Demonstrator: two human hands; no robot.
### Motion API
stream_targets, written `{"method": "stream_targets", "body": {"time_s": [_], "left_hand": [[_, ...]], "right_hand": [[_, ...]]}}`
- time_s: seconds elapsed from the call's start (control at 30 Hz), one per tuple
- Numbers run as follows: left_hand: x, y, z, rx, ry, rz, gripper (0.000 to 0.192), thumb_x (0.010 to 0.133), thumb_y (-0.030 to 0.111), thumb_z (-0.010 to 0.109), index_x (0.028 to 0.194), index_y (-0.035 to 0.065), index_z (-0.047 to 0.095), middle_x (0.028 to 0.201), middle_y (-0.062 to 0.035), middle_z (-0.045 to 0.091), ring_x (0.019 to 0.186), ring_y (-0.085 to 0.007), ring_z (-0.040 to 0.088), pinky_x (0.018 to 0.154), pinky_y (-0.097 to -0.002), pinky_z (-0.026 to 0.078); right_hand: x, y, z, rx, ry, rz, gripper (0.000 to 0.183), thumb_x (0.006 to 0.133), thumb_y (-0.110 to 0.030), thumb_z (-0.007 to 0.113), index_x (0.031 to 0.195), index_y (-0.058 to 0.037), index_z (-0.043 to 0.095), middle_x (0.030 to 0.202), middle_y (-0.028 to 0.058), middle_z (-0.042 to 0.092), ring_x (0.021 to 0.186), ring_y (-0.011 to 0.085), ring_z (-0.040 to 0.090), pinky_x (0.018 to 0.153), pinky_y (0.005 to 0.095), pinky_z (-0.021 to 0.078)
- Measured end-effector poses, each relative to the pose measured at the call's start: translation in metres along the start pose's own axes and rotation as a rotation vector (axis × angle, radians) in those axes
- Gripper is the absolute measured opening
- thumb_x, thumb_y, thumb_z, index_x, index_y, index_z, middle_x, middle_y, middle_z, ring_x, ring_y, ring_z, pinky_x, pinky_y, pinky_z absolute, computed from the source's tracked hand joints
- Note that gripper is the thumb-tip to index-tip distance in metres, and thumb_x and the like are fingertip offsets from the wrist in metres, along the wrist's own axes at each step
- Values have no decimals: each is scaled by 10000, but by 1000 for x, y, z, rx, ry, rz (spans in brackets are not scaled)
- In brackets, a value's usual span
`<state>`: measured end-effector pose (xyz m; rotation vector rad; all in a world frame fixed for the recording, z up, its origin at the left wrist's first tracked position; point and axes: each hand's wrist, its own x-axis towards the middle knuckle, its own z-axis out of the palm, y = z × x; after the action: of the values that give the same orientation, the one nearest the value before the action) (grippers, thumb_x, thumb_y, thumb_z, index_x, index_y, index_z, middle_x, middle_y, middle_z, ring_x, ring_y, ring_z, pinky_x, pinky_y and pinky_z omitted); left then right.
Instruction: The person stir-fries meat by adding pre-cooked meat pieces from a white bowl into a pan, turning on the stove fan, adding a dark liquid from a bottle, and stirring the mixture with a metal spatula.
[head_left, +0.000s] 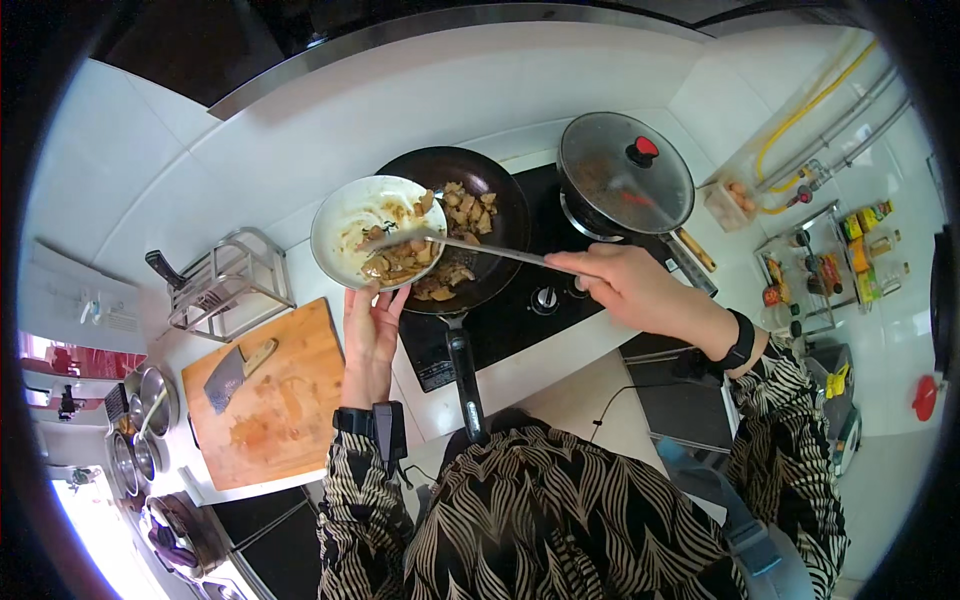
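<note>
My left hand (371, 326) grips the lower rim of a white bowl (335, 232), which hangs tilted over the left side of a dark wok (508, 259). Sliced, sauce-coated food (401, 262) lies in the bowl's lower part, with sauce smears above it. In my right hand (634, 281) is the long handle of a metal cooking utensil (495, 251). Its head rests in the bowl among the slices, partly covered. More cooked slices (469, 210) sit in the wok, some hidden by the bowl. The wok's black handle (465, 382) points towards my body.
A black cooktop (544, 202) carries the wok and a lidded pan (600, 169) at right. To the left, a cleaver (225, 380) lies on a stained wooden cutting board (300, 442), before a metal knife rack (259, 262). Eggs (741, 196) fill a container at the right wall.
</note>
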<state>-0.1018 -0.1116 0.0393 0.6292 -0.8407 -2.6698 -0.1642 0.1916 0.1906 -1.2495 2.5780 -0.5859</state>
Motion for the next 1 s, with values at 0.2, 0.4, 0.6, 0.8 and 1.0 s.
{"method": "stream_targets", "body": {"time_s": [0.2,0.4,0.6,0.8,1.0], "left_hand": [[-1,5,-1,69,-106,-49,366,848,33,477,1210,62,437,1163,-107,535,1030,-257,566,887,-451,504],[6,16,-8,68,-126,-102,331,864,63,486,1193,53,446,1152,-110,544,1051,-262,561,879,-447,509],[7,45,-5,209,-66,-26,335,848,48,490,1180,43,455,1117,-113,553,1014,-251,568,838,-419,538],[13,62,8,504,-44,55,306,825,54,499,1132,53,498,1047,-68,576,927,-176,592,752,-368,570],[15,72,20,715,27,58,233,822,64,501,1054,57,512,948,-26,562,878,-128,583,680,-324,566]], "right_hand": [[29,13,-3,5,132,-29,390,830,-79,541,1215,-142,532,739,137,530,666,314,550,624,412,439],[41,14,1,181,25,-140,280,883,-232,537,1141,-141,597,739,121,536,683,297,562,622,398,446],[33,34,-29,-116,-54,-130,304,869,-216,556,1171,-204,591,725,89,498,623,264,525,575,371,424],[33,59,-32,-311,-3,-200,324,838,-211,597,1162,-228,596,703,73,448,563,254,498,517,365,406],[27,65,-29,-528,47,-127,291,865,-266,547,1155,-242,545,739,76,492,590,264,551,517,376,462]]}}
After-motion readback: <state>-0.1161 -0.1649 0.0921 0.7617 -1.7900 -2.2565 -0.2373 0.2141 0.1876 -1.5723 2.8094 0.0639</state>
